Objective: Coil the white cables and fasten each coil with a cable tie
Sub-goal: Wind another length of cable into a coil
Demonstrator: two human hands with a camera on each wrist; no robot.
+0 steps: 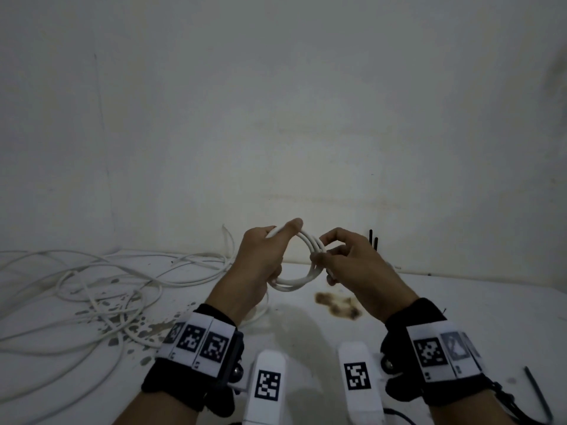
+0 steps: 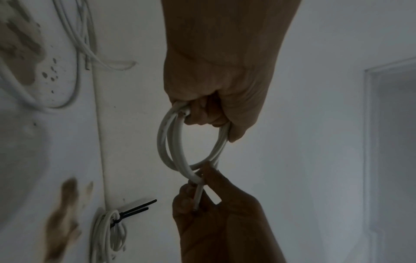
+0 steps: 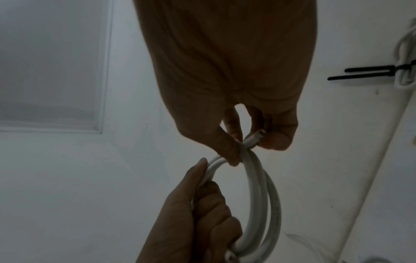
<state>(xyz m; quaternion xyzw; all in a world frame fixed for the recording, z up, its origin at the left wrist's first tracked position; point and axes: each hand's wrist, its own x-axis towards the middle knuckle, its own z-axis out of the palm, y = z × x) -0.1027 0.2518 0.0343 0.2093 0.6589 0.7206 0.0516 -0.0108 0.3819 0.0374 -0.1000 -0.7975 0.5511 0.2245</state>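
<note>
A small white cable coil (image 1: 302,265) (image 2: 173,147) (image 3: 258,192) hangs in the air between both hands, above the white table (image 1: 460,308). My left hand (image 1: 264,259) (image 2: 213,99) grips the coil's left side, thumb on top. My right hand (image 1: 340,256) (image 3: 245,135) pinches the cable's free end (image 3: 254,138) against the coil's right side. Loose white cables (image 1: 101,286) lie tangled on the table at left. A finished coil (image 2: 108,231) bound with black cable ties (image 2: 135,208) (image 3: 369,71) lies behind my right hand.
A loose black cable tie (image 1: 537,394) lies at the table's right front edge. Brown stains (image 1: 337,303) mark the table below the hands. A plain wall (image 1: 276,118) stands close behind the table.
</note>
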